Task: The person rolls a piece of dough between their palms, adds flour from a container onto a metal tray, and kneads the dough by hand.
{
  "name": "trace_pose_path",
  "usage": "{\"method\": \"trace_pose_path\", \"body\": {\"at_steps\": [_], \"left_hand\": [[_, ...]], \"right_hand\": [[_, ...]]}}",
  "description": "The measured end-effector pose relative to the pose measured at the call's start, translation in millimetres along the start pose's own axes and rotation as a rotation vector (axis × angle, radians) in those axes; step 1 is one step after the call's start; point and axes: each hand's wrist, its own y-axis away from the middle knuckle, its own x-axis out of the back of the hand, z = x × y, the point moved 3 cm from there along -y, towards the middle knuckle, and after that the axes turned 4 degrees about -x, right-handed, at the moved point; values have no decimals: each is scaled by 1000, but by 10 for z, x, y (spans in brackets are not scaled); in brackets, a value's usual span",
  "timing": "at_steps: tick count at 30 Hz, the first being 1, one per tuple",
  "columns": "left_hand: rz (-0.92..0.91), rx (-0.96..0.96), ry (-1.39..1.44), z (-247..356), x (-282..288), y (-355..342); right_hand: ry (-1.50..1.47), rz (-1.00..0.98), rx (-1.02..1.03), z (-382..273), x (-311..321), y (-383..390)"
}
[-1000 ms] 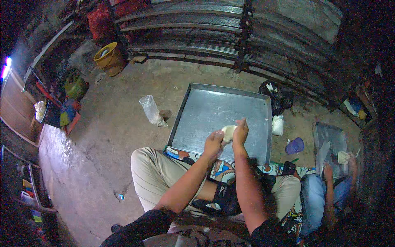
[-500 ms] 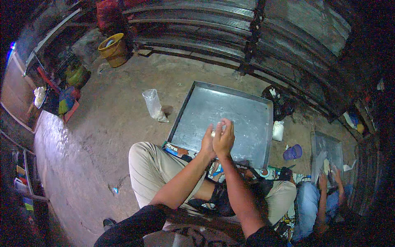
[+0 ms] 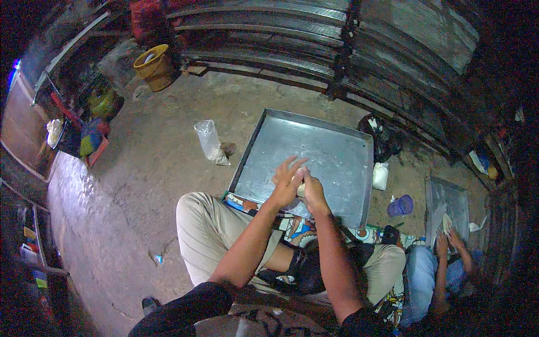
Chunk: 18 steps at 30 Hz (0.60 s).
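A small pale lump that looks like dough (image 3: 301, 190) sits between my two hands, above the near part of a large square metal tray (image 3: 337, 143). My right hand (image 3: 314, 195) curls round the lump from the right. Against its left side rests my left hand (image 3: 285, 184), its fingers stretched out and apart. Most of the lump is hidden by the hands. Whitish smears mark the tray's surface.
A clear plastic bag (image 3: 209, 143) with pale contents lies left of the tray. Right of it are a white bag (image 3: 380, 177), a purple cup (image 3: 400, 206) and a black bag (image 3: 387, 140). Another person's hands (image 3: 449, 242) work dough over a second tray (image 3: 443, 194). A yellow bucket (image 3: 154, 70) stands behind.
My palms were pressed together with fingers pointing forward. Now my left fingers fan out to the left and more of the lump shows. The other person's hands have come closer together.
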Motion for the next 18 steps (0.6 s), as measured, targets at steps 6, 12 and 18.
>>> {"method": "trace_pose_path", "body": {"at_steps": [6, 12, 18], "left_hand": [[-259, 244, 559, 183, -106, 138], [-239, 815, 1572, 351, -285, 142], [-59, 957, 1593, 96, -202, 188]], "right_hand": [[-300, 146, 46, -329, 57, 295], [143, 401, 262, -460, 225, 272], [593, 414, 608, -488, 0, 383]]}}
